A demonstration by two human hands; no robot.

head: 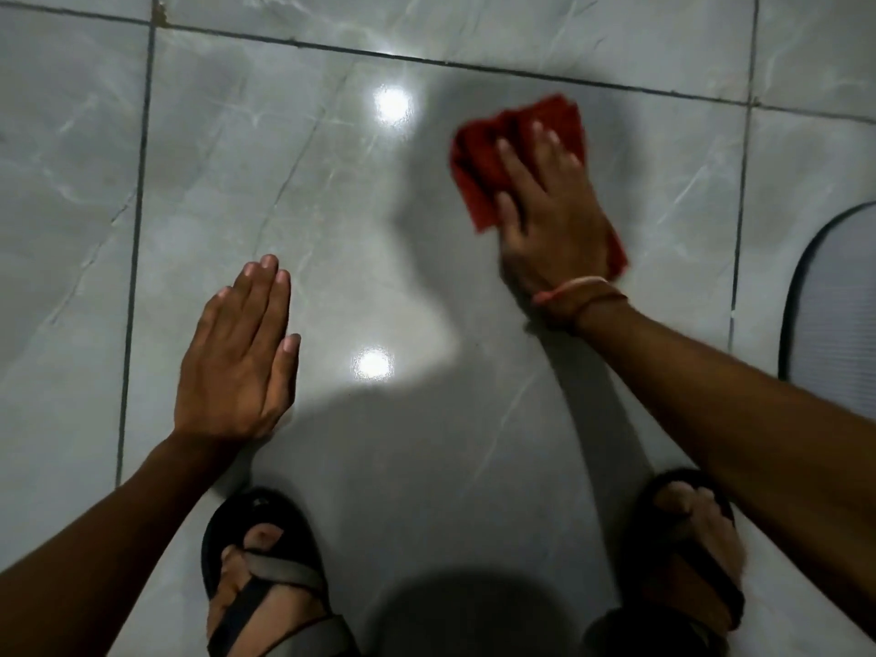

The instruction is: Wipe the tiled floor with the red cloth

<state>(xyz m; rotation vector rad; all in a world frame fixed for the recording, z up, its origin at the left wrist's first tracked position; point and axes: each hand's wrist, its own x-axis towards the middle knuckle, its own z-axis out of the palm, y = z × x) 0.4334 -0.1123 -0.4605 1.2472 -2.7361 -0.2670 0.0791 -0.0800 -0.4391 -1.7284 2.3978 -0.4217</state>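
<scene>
At one o'clock the right hand (552, 220) presses the red cloth (479, 154) onto the tiled floor (332, 206), fingers spread. At eight o'clock the left hand (237, 362) is palm-down, fingers straight, gripping nothing.

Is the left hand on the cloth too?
No, the left hand lies flat on bare floor, apart from the cloth, which only the right hand presses.

This looks like an indoor room of a home. The floor (332, 220) is laid with large glossy grey tiles veined like marble, parted by dark grout lines (137, 220). Two round lamp reflections (392, 105) shine on it mid-frame. At the right edge lies the rounded corner of a pale, dark-trimmed mat (839, 315). At the bottom, feet wear open sandals (265, 576).
</scene>
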